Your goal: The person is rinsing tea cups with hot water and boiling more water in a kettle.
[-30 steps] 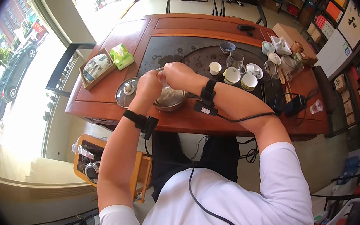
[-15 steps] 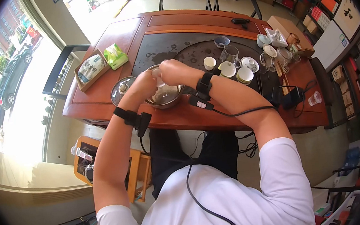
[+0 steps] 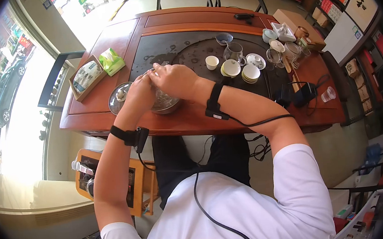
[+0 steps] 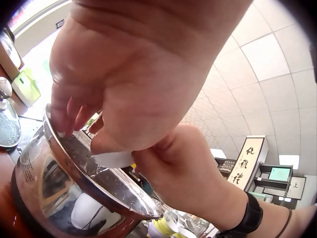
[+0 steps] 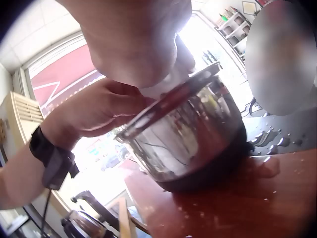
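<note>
Both hands are together over a shiny metal pot [image 5: 183, 139] near the table's front edge. Water drops wet the pot's inner wall. Between them is a small whitish cup [image 4: 115, 159], tilted low inside the rim; the hands hide it in the head view. My left hand [image 3: 138, 93] holds the cup with its thumb against it, other fingers reaching down past the rim. My right hand [image 3: 175, 80] pinches the cup from the other side, its fingers partly hidden behind the left hand in the left wrist view. A glass lid [image 3: 117, 99] lies left of the pot.
Right of the pot stand a white cup [image 3: 212, 62], stacked cups [image 3: 250, 73], a glass pitcher [image 3: 234, 53] and a lidded bowl [image 3: 256, 60]. A tissue pack [image 3: 111, 61] and a tray [image 3: 79, 95] are at the left. A cable [image 3: 266, 121] runs along the right forearm.
The hands have drawn closer together, and the cup seen between them earlier is now covered in the head view. The whole head view has shifted, so the table things appear further left.
</note>
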`<state>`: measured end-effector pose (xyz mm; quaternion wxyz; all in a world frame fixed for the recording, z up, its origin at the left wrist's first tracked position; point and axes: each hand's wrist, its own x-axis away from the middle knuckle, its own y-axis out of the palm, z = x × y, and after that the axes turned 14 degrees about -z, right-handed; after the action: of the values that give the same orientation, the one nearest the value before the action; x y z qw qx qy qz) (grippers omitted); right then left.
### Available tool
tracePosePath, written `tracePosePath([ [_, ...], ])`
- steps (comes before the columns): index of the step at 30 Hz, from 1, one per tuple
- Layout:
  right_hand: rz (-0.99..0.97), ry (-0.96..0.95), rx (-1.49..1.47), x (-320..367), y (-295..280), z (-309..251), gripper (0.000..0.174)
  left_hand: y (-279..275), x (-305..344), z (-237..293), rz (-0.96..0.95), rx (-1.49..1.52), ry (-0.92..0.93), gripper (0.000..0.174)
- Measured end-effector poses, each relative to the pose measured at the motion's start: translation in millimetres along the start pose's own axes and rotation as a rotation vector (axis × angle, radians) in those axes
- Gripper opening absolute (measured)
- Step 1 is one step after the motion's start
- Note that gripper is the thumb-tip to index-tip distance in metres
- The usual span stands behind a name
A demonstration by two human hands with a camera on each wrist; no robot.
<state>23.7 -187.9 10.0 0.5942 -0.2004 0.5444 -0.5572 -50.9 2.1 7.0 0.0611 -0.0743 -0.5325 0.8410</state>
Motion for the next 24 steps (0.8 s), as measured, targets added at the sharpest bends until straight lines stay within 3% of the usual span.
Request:
tracePosePath([
  [4,0.12,-0.021,0.093,7,-5,2,0.033,10,10,4,0.029,-0.184,-0.07,0.051],
  [7,-0.004,0.161,-0.176,14,-17,6,0.038,8,19,14,-0.036,-0.241,-0.114,0.053],
  [11,0.112,0.556,-0.524,44,-27,51,0.03,9,23,12,-0.004,-0.188,-0.14,0.06],
  [14,-0.158,0.813,-0.626,98,-47,114,0.03,12,29,10,0.083,-0.083,-0.16,0.062],
  [15,-0.117,0.934,-0.769,115,-67,123,0.029,12,30,12,0.111,-0.039,-0.166,0.063],
  [18,-0.408,1.094,-0.338,170,-70,168,0.028,17,29,7,0.23,0.006,-0.199,0.067],
  [21,-0.829,1.137,-0.314,188,-85,172,0.026,17,30,-3,0.251,0.063,-0.305,0.074],
  [24,-0.718,1.187,-0.278,207,-58,169,0.028,17,32,-13,0.221,0.049,-0.47,0.081],
])
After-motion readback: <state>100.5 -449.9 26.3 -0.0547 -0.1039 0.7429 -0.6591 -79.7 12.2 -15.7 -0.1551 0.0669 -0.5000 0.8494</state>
